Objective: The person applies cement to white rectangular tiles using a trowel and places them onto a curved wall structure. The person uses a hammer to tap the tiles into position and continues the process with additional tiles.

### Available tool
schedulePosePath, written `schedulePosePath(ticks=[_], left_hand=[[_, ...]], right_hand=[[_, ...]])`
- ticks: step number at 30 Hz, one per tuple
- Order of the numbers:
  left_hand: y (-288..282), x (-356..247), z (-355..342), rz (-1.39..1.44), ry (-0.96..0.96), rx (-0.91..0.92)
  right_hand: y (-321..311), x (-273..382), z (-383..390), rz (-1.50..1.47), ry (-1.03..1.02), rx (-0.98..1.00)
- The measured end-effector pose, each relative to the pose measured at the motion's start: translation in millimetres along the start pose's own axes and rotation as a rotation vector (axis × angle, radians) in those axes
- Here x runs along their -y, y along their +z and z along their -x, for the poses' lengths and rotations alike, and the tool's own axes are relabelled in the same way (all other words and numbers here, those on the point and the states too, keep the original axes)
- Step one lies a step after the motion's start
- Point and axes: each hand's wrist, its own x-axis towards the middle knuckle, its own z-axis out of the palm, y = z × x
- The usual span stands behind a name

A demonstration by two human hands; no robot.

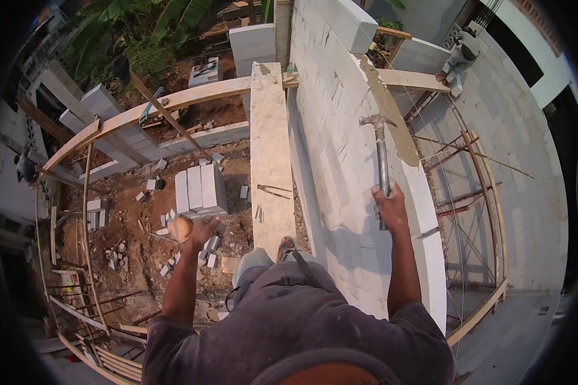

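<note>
My right hand (390, 208) is closed around the lower handle of a claw hammer (383, 154), its head pointing away from me. The hammer is in front of a white block wall (331, 128), whose top edge bears a strip of grey mortar (390, 112). Out to the left, my left hand (203, 229) has its fingers stretched out. Beside its wrist shows a rounded orange-brown thing (180, 228); I cannot tell whether they touch. On the plank (270, 128) ahead of my sandalled foot (286, 247) lie pincers (274, 191) and several nails (259, 213).
Below left, stacked white blocks (200, 187) stand on brown soil with broken pieces around. Bamboo and timber scaffolding (87, 218) runs along the left; more poles (485, 199) stand beyond the wall. One person (461, 54) crouches far right, another (26, 165) is far left.
</note>
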Motion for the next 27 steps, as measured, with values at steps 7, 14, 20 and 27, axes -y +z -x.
schedulePosePath(ticks=[7,14,20,27], left_hand=[[-8,-98,-87,0.045,0.02,-0.003],[-11,-150,-260,0.042,-0.04,0.046],[-19,-189,-450,0.095,-0.123,0.156],[-28,-379,-592,-0.121,-0.008,0.258]], right_hand=[[-21,240,-149,0.231,-0.598,-0.401],[-42,409,-291,0.307,-1.02,-0.712],[2,387,-488,0.469,-0.801,-0.865],[11,231,-626,0.793,-0.196,-0.467]])
